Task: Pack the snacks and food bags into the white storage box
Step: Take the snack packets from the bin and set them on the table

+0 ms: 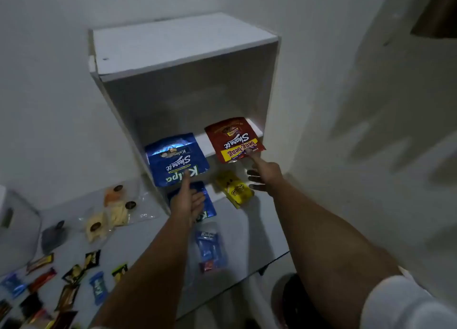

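Left hand (187, 200) pinching blue "Kalpa Share it" bag (176, 159), right hand (264, 174) pinching red "beng-beng Share it" bag (233, 139), both overhanging white box (173, 44) shelf edge. Open shelf room behind. Yellow pack (235, 189) below.

White wall (61, 106) behind, grey table (249, 232), translucent container (17, 229) at left edge, perhaps a dark bin (296, 304) below
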The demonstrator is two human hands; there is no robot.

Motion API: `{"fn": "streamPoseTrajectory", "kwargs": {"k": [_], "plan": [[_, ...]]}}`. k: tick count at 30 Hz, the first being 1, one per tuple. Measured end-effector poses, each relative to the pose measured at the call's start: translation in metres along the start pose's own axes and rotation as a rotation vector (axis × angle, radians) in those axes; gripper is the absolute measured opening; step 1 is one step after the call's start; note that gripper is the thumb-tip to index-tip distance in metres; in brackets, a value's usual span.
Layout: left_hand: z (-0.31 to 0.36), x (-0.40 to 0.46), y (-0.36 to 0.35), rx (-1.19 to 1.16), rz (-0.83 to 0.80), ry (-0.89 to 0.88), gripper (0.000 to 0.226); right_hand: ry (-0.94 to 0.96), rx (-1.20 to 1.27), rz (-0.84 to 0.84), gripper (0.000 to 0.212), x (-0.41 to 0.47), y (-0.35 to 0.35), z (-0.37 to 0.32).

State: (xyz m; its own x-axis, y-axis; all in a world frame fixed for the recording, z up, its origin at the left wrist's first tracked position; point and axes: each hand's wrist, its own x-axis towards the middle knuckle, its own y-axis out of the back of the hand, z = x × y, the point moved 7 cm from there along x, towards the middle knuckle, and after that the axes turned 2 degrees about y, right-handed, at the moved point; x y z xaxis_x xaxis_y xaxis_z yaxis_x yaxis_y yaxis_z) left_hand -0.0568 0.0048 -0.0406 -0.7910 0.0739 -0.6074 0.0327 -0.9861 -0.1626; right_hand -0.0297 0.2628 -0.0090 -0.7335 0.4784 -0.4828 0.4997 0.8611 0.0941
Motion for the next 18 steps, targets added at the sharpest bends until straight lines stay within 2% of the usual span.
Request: {"fn": "streamPoseTrajectory", "kwargs": {"k": [2,5,8,12,18], "plan": [[0.004,0.008,-0.004,-0.196,0.04,0.013,0.09,-0.021,0.052,-0.051,0.088,0.015,-0.008,-0.008],[0.016,0.014,-0.004,-0.4,0.134,-0.021,0.068,-0.009,0.169,-0.044,0.066,0.033,-0.021,-0.013],[0.022,0.018,-0.001,-0.487,0.272,-0.038,0.045,-0.019,0.324,-0.006,0.051,0.048,-0.03,-0.012],[0.027,0.007,-0.001,-0.522,0.305,-0.076,0.025,-0.039,0.417,0.0,0.043,0.044,-0.031,-0.005],[0.016,-0.027,0.002,-0.474,0.227,-0.115,0.032,-0.019,0.486,0.079,0.027,0.004,-0.003,0.008]]}}
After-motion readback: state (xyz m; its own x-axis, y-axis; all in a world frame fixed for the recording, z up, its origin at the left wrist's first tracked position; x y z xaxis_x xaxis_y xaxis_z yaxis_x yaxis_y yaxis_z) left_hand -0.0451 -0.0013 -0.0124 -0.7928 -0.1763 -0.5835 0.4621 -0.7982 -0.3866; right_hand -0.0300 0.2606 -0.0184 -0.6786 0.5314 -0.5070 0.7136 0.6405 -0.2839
